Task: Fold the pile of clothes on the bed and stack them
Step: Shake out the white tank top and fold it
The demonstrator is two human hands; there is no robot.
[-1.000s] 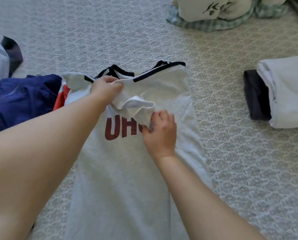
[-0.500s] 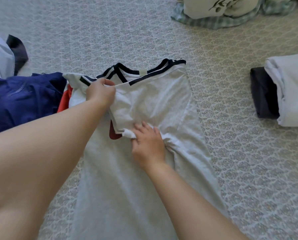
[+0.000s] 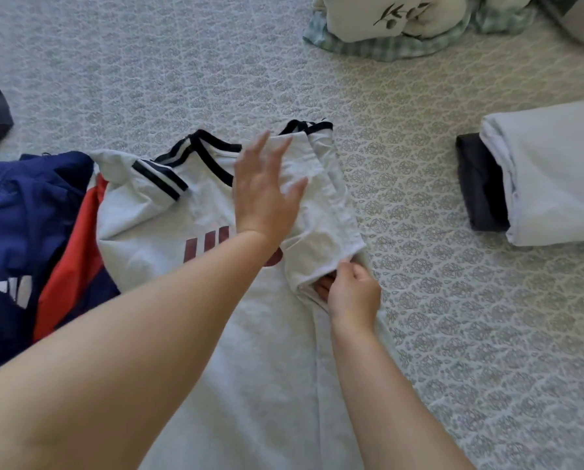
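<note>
Navy and red jacket [image 3: 29, 232] at 9 o'clock, its edge under white T-shirt [image 3: 148, 239]. T-shirt spread at centre of bedspread [image 3: 182, 62], black-trimmed collar toward 12 o'clock, right sleeve folded inward over chest. Left hand [image 3: 265, 193] flat on folded sleeve, fingers straight and spread (grips nothing). Right hand [image 3: 350, 291] at 5 o'clock of it, pinches sleeve hem. Folded stack [image 3: 538, 178] at 3 o'clock, white piece on dark piece.

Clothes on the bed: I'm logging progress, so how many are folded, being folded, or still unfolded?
Folded: 2, white garment on dark garment.
Being folded: 1, T-shirt, left hand flat on it, right hand pinching its sleeve.
Unfolded: 1, jacket.
Total: 4
</note>
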